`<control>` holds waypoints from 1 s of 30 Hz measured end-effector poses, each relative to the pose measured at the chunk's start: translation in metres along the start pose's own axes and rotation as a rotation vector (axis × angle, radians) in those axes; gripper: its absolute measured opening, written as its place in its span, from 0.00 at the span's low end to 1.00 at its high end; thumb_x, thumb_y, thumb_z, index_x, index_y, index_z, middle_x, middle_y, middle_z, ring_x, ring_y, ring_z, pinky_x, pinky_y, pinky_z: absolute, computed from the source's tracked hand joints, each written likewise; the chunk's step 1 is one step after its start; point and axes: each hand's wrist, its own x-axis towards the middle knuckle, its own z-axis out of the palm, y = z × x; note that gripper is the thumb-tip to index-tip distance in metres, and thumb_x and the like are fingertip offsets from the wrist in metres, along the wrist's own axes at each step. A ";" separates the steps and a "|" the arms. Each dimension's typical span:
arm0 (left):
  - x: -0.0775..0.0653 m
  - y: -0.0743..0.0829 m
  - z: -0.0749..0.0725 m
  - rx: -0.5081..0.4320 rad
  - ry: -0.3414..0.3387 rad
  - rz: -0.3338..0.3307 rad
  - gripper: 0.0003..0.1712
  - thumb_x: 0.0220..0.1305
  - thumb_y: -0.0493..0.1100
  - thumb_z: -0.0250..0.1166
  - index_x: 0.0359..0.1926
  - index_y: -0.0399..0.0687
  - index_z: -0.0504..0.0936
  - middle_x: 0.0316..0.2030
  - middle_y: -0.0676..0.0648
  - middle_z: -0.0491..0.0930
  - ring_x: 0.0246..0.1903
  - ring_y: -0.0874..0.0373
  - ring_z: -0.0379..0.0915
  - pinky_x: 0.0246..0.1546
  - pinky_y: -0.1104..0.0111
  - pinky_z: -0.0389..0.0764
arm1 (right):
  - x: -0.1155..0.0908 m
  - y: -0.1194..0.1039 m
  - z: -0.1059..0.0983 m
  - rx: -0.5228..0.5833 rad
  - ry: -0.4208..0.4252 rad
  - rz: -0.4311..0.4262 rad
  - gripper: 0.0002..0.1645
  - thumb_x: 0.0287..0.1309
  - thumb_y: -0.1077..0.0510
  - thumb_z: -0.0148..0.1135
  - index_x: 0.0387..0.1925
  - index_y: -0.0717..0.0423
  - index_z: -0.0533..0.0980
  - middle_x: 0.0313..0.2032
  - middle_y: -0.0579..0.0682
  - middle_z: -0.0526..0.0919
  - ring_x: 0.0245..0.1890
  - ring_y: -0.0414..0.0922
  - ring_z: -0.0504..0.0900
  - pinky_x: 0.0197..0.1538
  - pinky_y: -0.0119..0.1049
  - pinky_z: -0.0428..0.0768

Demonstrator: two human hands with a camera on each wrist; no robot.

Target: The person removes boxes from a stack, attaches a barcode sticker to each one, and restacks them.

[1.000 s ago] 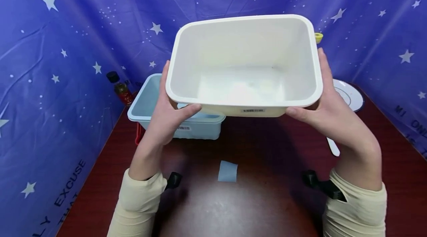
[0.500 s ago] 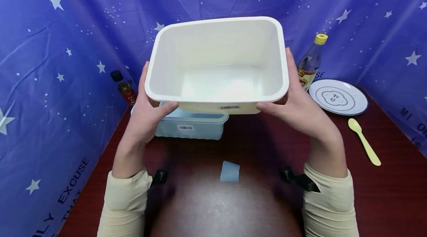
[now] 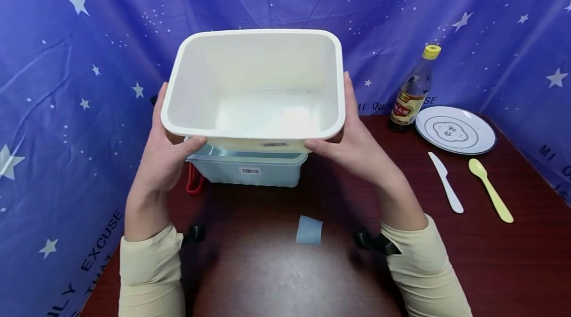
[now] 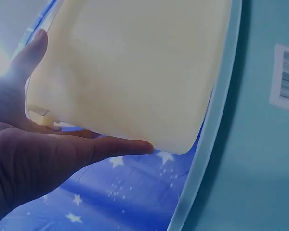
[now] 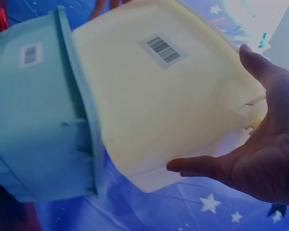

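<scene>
Between my two hands is a white plastic bin (image 3: 263,79), its open top tilted toward me and nothing inside it. My left hand (image 3: 162,151) grips the left end, thumb on the front rim. At the other end my right hand (image 3: 352,143) holds it the same way, fingers along the side wall. Just below and behind it stands a light blue bin (image 3: 250,170) on the table, its opening mostly covered by the white one. In the right wrist view the white bin's bottom edge lies right at the blue bin's rim.
A vinegar bottle (image 3: 407,103) with a yellow cap and a white plate (image 3: 475,133) stand at the back right. Before them lie a white knife (image 3: 446,183) and a yellow spoon (image 3: 490,190). A blue square (image 3: 309,230) lies in front; something red (image 3: 194,180) sits left of the blue bin.
Both hands have carried the white bin leftward and slightly down, over the blue bin. The vinegar bottle, plate and knife have come into fuller view; the dark-capped bottle at left is now mostly hidden.
</scene>
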 end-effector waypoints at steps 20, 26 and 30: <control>-0.005 -0.008 -0.031 0.080 0.019 -0.082 0.59 0.55 0.18 0.63 0.79 0.61 0.49 0.70 0.35 0.58 0.63 0.39 0.65 0.52 0.65 0.79 | 0.007 0.039 0.025 -0.099 0.030 0.106 0.74 0.58 0.62 0.72 0.78 0.37 0.23 0.78 0.50 0.46 0.65 0.55 0.70 0.62 0.45 0.73; -0.002 -0.027 -0.032 0.151 0.004 -0.169 0.57 0.59 0.24 0.67 0.79 0.61 0.46 0.70 0.36 0.59 0.64 0.38 0.62 0.53 0.65 0.76 | 0.008 0.058 0.013 -0.190 0.015 0.156 0.72 0.59 0.57 0.72 0.79 0.37 0.25 0.77 0.52 0.48 0.68 0.50 0.65 0.70 0.52 0.62; -0.003 -0.035 -0.031 0.211 0.025 -0.226 0.58 0.60 0.28 0.69 0.79 0.61 0.43 0.70 0.39 0.57 0.65 0.41 0.61 0.52 0.68 0.74 | 0.009 0.065 0.005 -0.187 -0.009 0.170 0.69 0.60 0.57 0.72 0.79 0.37 0.27 0.74 0.54 0.55 0.65 0.49 0.68 0.65 0.48 0.67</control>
